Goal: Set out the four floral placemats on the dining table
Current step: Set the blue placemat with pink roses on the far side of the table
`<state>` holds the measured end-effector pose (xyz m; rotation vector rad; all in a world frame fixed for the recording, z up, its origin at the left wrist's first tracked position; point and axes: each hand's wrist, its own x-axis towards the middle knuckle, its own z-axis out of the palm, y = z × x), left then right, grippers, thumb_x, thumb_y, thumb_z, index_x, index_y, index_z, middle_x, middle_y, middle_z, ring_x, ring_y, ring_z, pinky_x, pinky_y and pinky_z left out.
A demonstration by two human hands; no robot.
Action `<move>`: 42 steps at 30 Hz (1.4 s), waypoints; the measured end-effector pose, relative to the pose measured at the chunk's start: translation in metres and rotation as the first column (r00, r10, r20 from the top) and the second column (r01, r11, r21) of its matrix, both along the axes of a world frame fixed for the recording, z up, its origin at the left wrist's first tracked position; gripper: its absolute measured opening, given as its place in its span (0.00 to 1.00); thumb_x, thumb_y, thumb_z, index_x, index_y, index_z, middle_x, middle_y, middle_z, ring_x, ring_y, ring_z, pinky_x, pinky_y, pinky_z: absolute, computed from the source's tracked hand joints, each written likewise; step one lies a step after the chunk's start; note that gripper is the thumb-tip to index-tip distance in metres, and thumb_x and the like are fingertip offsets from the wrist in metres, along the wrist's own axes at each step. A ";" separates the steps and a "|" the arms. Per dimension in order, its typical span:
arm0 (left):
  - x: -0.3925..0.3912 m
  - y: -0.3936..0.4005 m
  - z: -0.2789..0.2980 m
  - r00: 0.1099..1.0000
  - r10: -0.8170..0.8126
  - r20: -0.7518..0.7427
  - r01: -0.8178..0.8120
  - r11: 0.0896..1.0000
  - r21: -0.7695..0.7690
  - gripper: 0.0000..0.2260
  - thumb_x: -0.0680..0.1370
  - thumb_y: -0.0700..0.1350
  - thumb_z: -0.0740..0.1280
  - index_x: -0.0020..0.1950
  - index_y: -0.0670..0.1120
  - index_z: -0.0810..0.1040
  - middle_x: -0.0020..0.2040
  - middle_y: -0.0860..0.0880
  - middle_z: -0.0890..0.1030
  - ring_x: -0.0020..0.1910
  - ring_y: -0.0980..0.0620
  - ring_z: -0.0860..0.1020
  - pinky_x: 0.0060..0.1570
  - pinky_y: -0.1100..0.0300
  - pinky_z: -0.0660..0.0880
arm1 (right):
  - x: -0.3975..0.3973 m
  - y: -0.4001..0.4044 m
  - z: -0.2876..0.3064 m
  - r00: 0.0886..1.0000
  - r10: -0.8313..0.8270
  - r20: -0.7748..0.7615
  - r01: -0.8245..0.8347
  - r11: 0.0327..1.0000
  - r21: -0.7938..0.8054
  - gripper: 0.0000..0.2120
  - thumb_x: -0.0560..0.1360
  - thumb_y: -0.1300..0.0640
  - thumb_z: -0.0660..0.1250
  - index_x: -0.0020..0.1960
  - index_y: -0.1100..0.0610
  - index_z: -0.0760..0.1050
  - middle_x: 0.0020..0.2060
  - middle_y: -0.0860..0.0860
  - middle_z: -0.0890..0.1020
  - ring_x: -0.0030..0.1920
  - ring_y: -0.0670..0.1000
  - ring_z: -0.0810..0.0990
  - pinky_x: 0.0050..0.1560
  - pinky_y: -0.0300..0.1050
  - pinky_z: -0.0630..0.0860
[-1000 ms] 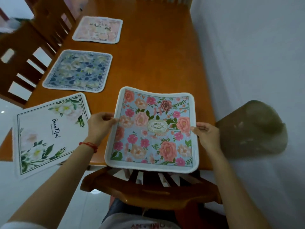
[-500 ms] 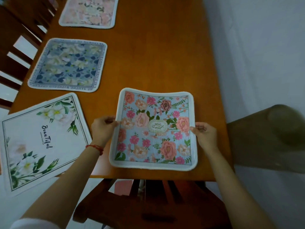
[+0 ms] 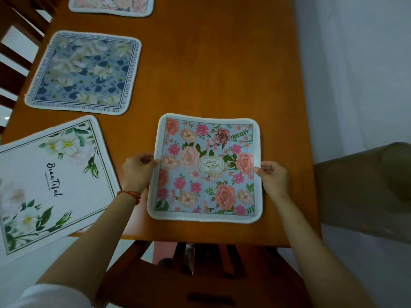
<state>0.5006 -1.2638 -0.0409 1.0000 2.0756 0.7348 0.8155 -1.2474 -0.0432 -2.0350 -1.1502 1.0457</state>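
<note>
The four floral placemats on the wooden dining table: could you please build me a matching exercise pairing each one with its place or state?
Things:
1. Light-blue placemat with pink roses
2. White placemat with "Beautiful" script
3. Dark-blue placemat with cream flowers
4. Pale pink placemat

Places or states:
A. Cut off by the top edge of the view
B. Overhanging the table's near left corner
C. Held at both side edges by the left hand and right hand
D. Lying flat along the left side, bordered by printed text

Pairs: 1-C, 2-B, 3-D, 4-A
</note>
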 end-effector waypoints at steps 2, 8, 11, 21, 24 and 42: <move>-0.001 0.000 -0.002 1.000 0.002 -0.017 -0.002 1.000 0.003 0.12 0.74 0.42 0.68 0.55 0.40 0.79 0.52 0.41 0.82 0.43 0.49 0.78 0.45 0.57 0.75 | -0.001 -0.001 -0.003 1.000 0.001 0.012 -0.001 1.000 -0.008 0.13 0.70 0.65 0.70 0.53 0.68 0.75 0.46 0.60 0.80 0.44 0.52 0.76 0.43 0.40 0.71; -0.001 0.001 -0.004 0.998 -0.010 -0.067 0.011 1.000 0.019 0.11 0.74 0.41 0.68 0.55 0.38 0.79 0.52 0.40 0.82 0.43 0.50 0.77 0.47 0.57 0.75 | -0.002 -0.003 -0.006 0.999 0.020 0.035 -0.020 1.000 -0.011 0.13 0.70 0.65 0.70 0.53 0.68 0.75 0.49 0.63 0.80 0.44 0.52 0.75 0.44 0.42 0.71; -0.001 0.001 -0.004 0.997 -0.015 -0.076 0.018 0.999 0.033 0.11 0.74 0.40 0.68 0.55 0.38 0.79 0.52 0.39 0.82 0.43 0.50 0.77 0.47 0.57 0.74 | -0.002 -0.002 -0.005 0.999 0.023 0.036 -0.022 1.000 -0.018 0.12 0.70 0.65 0.69 0.53 0.67 0.75 0.48 0.62 0.80 0.44 0.51 0.76 0.44 0.41 0.71; 0.007 0.001 -0.007 0.995 -0.058 -0.076 0.061 0.997 0.045 0.10 0.74 0.40 0.68 0.54 0.38 0.80 0.51 0.39 0.82 0.43 0.50 0.77 0.48 0.56 0.75 | 0.008 -0.002 -0.006 0.998 -0.013 0.057 0.014 1.000 -0.023 0.13 0.70 0.64 0.70 0.53 0.67 0.75 0.49 0.62 0.81 0.44 0.52 0.76 0.44 0.42 0.72; 0.009 0.000 -0.008 0.995 -0.062 -0.075 0.065 0.997 0.040 0.11 0.74 0.40 0.68 0.54 0.38 0.79 0.51 0.40 0.82 0.44 0.50 0.77 0.47 0.58 0.74 | 0.010 -0.002 -0.007 0.998 -0.024 0.060 0.025 0.999 -0.021 0.13 0.70 0.64 0.70 0.53 0.67 0.75 0.49 0.63 0.80 0.44 0.52 0.76 0.45 0.43 0.72; 0.010 -0.006 -0.014 0.997 -0.051 -0.060 0.055 0.997 0.055 0.12 0.73 0.41 0.69 0.55 0.39 0.79 0.52 0.40 0.82 0.44 0.50 0.77 0.47 0.57 0.75 | 0.013 -0.008 -0.010 0.998 -0.032 0.061 0.033 0.999 -0.021 0.13 0.70 0.64 0.69 0.53 0.67 0.75 0.49 0.62 0.80 0.44 0.52 0.76 0.45 0.44 0.73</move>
